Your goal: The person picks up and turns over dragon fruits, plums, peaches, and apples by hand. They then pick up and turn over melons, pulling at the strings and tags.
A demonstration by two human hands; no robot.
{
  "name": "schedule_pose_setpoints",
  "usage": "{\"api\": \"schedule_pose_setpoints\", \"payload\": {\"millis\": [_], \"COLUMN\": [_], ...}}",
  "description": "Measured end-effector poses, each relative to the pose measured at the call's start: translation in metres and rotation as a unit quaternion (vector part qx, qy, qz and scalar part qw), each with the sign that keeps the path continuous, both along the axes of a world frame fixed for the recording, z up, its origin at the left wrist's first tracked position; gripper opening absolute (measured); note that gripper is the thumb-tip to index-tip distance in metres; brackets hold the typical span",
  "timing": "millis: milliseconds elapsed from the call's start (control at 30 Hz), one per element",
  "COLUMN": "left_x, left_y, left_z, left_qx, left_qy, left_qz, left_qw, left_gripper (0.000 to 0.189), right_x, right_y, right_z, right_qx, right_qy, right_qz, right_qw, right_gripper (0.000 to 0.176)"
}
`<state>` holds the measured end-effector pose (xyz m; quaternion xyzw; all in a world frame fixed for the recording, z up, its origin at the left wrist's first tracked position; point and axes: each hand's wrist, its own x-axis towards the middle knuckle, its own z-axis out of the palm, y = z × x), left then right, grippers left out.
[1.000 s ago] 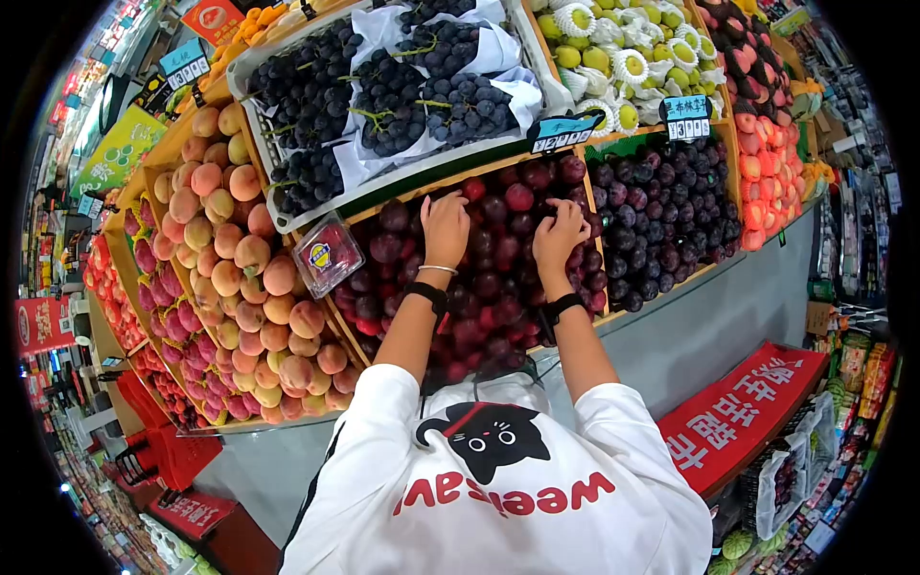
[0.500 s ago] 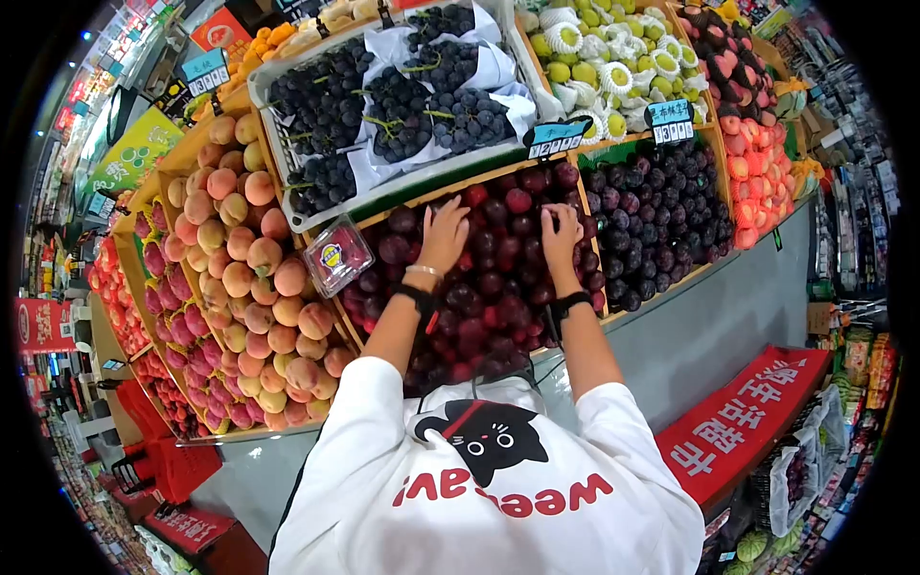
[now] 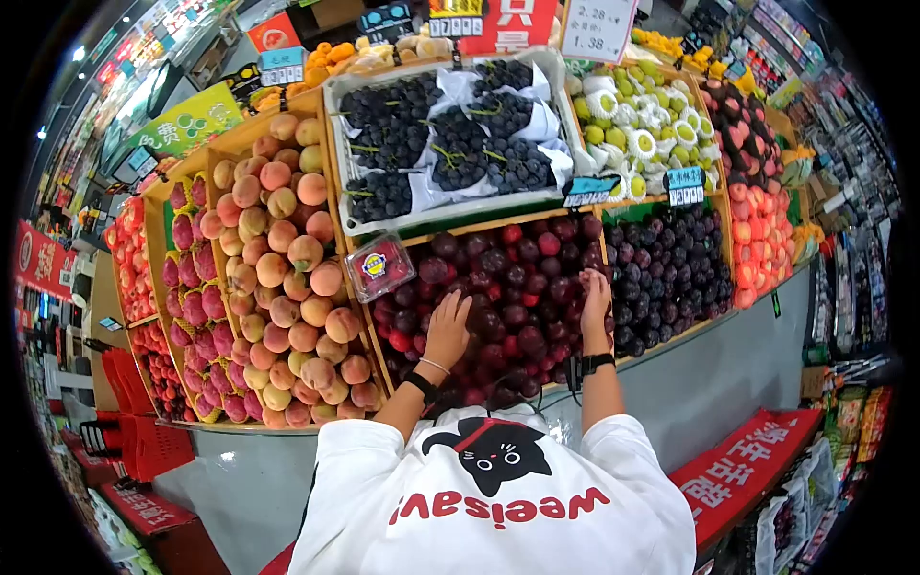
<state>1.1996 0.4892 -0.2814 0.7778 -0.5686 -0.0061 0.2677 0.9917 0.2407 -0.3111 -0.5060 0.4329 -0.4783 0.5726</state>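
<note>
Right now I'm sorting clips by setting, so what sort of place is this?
Probably a supermarket's fruit section: peaches and dark red plums lie heaped in separate compartments, and a price tag stands among the fruit.

Bright lt | lamp (image 3: 79, 55) top L | fisheye warp | blk corners | edges soft

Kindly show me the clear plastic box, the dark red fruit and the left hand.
Clear plastic box (image 3: 377, 265): head view, on its label.
Dark red fruit (image 3: 511, 309): head view, middle of the heap.
Left hand (image 3: 448, 329): head view, back of the hand.
</note>
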Motion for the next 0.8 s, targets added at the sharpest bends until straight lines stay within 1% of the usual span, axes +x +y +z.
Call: {"api": "schedule_pose_setpoints", "payload": {"millis": [33, 100, 133, 167, 200, 233, 267, 300, 333, 367, 433, 467, 500, 533, 600, 700, 800], "left_x": [0.003, 0.005, 0.006, 0.008, 0.009, 0.01, 0.011, 0.013, 0.016, 0.019, 0.026, 0.027, 0.026, 0.026, 0.024, 0.022, 0.026], "left_y": [0.001, 0.004, 0.005, 0.005, 0.004, 0.005, 0.007, 0.009, 0.011, 0.014, 0.021, 0.022, 0.021, 0.022, 0.023, 0.023, 0.025], "left_z": [-0.003, -0.003, -0.006, -0.01, -0.008, -0.007, 0.001, 0.004, -0.003, -0.01, -0.023, -0.02, -0.019, -0.017, -0.019, -0.019, -0.019], "left_qx": [-0.001, 0.001, -0.009, -0.017, -0.025, -0.002, 0.021, 0.045, 0.026, 0.021, 0.01, 0.023, 0.038, 0.054, 0.04, 0.027, 0.035], "left_qy": [0.015, 0.05, 0.046, 0.043, 0.039, 0.062, 0.085, 0.108, 0.072, 0.076, 0.083, 0.079, 0.076, 0.073, 0.06, 0.057, 0.065], "left_qz": [0.014, 0.039, 0.038, 0.036, 0.033, 0.039, 0.045, 0.05, 0.047, 0.051, 0.06, 0.062, 0.063, 0.063, 0.068, 0.069, 0.054], "left_qw": [1.0, 0.998, 0.998, 0.998, 0.998, 0.997, 0.995, 0.992, 0.996, 0.996, 0.995, 0.995, 0.994, 0.994, 0.995, 0.996, 0.996], "left_gripper": [0.062, 0.062, 0.062, 0.063, 0.064, 0.065, 0.066, 0.068, 0.072, 0.072, 0.073, 0.074, 0.075, 0.076, 0.077, 0.077, 0.075], "right_x": [0.004, 0.018, 0.029, 0.04, 0.05, 0.059, 0.065, 0.071, 0.076, 0.08, 0.085, 0.088, 0.091, 0.091, 0.095, 0.106, 0.11], "right_y": [0.004, 0.022, 0.042, 0.054, 0.068, 0.087, 0.1, 0.114, 0.123, 0.129, 0.129, 0.129, 0.127, 0.124, 0.119, 0.109, 0.099], "right_z": [0.004, 0.018, 0.043, 0.039, 0.045, 0.049, 0.046, 0.045, 0.044, 0.045, 0.048, 0.049, 0.05, 0.051, 0.055, 0.053, 0.048], "right_qx": [-0.019, -0.112, -0.1, -0.153, -0.219, -0.149, -0.143, -0.114, -0.183, -0.251, -0.281, -0.294, -0.357, -0.348, -0.341, -0.318, -0.35], "right_qy": [0.049, 0.124, 0.155, 0.162, 0.185, 0.169, 0.178, 0.222, 0.241, 0.259, 0.304, 0.326, 0.347, 0.354, 0.371, 0.424, 0.423], "right_qz": [-0.014, 0.028, 0.06, 0.101, 0.161, 0.241, 0.31, 0.343, 0.325, 0.307, 0.305, 0.304, 0.288, 0.279, 0.256, 0.245, 0.232], "right_qw": [0.999, 0.986, 0.981, 0.97, 0.944, 0.944, 0.923, 0.906, 0.896, 0.881, 0.857, 0.845, 0.818, 0.822, 0.825, 0.812, 0.803], "right_gripper": [0.027, 0.019, 0.016, 0.013, 0.013, 0.018, 0.022, 0.031, 0.036, 0.041, 0.046, 0.049, 0.06, 0.064, 0.073, 0.074, 0.066]}}
